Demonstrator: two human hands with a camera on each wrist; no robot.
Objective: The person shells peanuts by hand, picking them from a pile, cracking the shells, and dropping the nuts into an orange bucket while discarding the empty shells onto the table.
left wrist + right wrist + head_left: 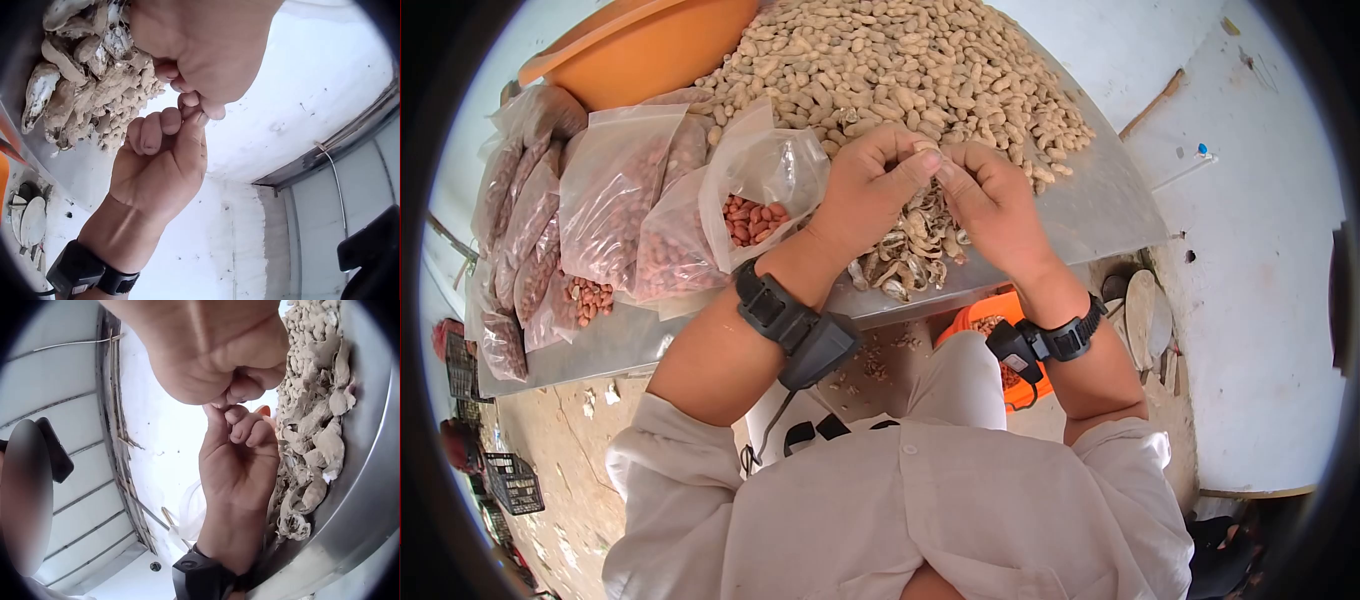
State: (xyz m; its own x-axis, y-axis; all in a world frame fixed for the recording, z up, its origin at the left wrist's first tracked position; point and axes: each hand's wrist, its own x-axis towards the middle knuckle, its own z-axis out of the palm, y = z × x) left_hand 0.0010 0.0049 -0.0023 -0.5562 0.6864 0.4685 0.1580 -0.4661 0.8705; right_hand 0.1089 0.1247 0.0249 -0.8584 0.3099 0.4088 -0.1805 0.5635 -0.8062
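Note:
My left hand (874, 190) and right hand (996, 208) meet at the fingertips over a heap of broken peanut shells (910, 250) near the table's front edge. Between the thumbs and forefingers they pinch a peanut (924, 147), mostly covered by the fingers. The left wrist view has the right hand (159, 165) below, fingers curled in, its thumb tip against the left fingers. From the right wrist, the left hand (240, 465) likewise shows curled fingers, and the peanut is hidden. Behind the hands spreads a big pile of unshelled peanuts (900, 60).
Left on the metal table (1090, 222) stand several plastic bags (615, 190) of red peanut kernels, one open bag (785, 165) beside the left forearm. An orange basin (640, 50) sits at the back left. Below the table edge is an orange container (1000, 305) with kernels.

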